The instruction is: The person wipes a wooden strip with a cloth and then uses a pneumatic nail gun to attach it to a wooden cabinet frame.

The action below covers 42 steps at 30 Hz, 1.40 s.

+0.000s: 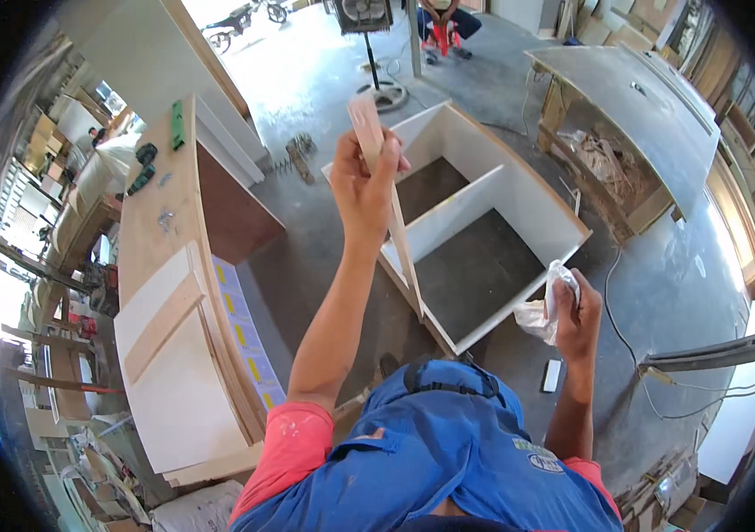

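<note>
My left hand point(368, 177) is raised over the near left side of a box-shaped cabinet frame, its fingers closed round a long, thin wooden strip point(365, 120). The strip's pale upper end sticks out above the fingers, and its lower part slants down along the cabinet's edge. Whether it touches the frame I cannot tell. Low at the right, my right hand point(577, 310) grips a crumpled white plastic bag point(537, 321), which bunches out past the fingers. The cabinet frame point(563, 232) has white inner walls, wood-coloured edges and one divider, and lies on the floor with its opening upward.
At the left stands a wooden workbench point(160, 168) bearing a drill point(142, 170), a green tool point(178, 124) and boards. A grey-topped table point(617, 80) is at the far right. Beyond the cabinet are a fan point(377, 89) and a seated person. A cable point(610, 284) crosses the floor.
</note>
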{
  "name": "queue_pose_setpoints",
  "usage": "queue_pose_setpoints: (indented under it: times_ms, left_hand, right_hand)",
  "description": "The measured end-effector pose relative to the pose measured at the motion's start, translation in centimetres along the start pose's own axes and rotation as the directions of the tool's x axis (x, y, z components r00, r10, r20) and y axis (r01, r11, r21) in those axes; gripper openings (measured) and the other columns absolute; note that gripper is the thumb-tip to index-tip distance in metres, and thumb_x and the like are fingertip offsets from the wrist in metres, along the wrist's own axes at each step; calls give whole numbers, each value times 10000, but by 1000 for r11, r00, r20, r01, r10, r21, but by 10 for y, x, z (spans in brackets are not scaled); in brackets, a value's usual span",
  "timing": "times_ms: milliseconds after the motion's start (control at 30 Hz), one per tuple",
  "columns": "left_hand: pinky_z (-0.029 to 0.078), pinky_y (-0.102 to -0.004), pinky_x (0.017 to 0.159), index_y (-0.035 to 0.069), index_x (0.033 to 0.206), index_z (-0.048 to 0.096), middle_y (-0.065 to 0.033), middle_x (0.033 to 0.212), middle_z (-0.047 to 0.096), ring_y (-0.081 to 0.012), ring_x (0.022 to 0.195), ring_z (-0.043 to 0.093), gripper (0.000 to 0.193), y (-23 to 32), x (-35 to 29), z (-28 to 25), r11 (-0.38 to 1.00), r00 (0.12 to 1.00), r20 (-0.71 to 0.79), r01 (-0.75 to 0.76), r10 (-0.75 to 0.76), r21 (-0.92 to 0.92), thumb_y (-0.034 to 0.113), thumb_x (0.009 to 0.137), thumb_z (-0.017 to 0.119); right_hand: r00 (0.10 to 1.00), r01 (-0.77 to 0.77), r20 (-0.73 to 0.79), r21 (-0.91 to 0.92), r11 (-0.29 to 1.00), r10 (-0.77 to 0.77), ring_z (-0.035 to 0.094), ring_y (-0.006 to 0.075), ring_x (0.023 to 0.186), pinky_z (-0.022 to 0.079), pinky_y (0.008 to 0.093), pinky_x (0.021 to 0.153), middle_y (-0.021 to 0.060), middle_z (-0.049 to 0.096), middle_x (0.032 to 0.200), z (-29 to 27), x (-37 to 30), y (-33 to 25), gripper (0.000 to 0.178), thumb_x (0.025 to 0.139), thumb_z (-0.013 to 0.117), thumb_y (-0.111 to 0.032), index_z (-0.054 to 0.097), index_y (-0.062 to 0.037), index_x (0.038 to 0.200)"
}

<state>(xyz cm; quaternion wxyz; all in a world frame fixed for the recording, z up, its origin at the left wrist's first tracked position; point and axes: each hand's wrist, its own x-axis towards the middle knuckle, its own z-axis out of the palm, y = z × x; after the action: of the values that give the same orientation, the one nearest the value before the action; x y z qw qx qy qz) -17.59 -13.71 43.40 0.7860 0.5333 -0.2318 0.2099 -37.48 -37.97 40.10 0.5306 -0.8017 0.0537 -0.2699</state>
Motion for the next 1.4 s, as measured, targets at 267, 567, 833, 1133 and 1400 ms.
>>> queue_pose_setpoints:
  times_ms: [267, 567, 833, 1133, 1400]
  left_hand:
    - [503, -296, 894, 7, 1277, 637, -46, 1140, 674, -144, 991, 637, 386, 32, -4, -15, 984, 986, 118, 97, -115, 149, 98, 913, 726]
    - [526, -293, 837, -26, 1123, 680, -110, 975, 737, -174, 909, 686, 301, 89, 31, -12, 997, 967, 254, 46, -29, -58, 53, 850, 779]
    - [573, -301, 780, 17, 1199, 660, -83, 991, 703, -183, 887, 688, 344, 139, 40, 7, 974, 940, 265, -227, 215, 13, 196, 917, 739]
    - [579, -289, 752, 18, 1202, 654, -66, 969, 703, -159, 861, 686, 357, 126, 41, 6, 986, 968, 190, -166, 166, -18, 226, 925, 739]
    - [588, -267, 715, 5, 1201, 620, -100, 980, 680, -169, 866, 684, 384, 133, 27, 32, 958, 933, 254, -207, 254, -196, 281, 950, 710]
  right_hand:
    - [992, 42, 119, -29, 999, -38, 434, 76, 571, 352, 291, 504, 33, 454, 598, 3, 3, 0, 282, 983, 647, -190, 578, 44, 840]
    - [990, 126, 77, -86, 988, -119, 484, 107, 579, 388, 298, 532, 71, 505, 624, 5, 4, 5, 247, 985, 640, -176, 612, 63, 926]
    - [995, 51, 88, -56, 997, -46, 514, 119, 583, 420, 304, 550, 111, 558, 646, 3, -2, 1, 292, 968, 665, -195, 619, 93, 973]
    - [994, 22, 110, -33, 999, -18, 526, 170, 544, 425, 309, 545, 135, 540, 633, 4, -2, 8, 252, 955, 675, -179, 616, 66, 941]
    - [989, 69, 133, -48, 996, -62, 456, 145, 522, 391, 303, 518, 96, 489, 601, 1, 1, -4, 263, 971, 661, -212, 590, 19, 867]
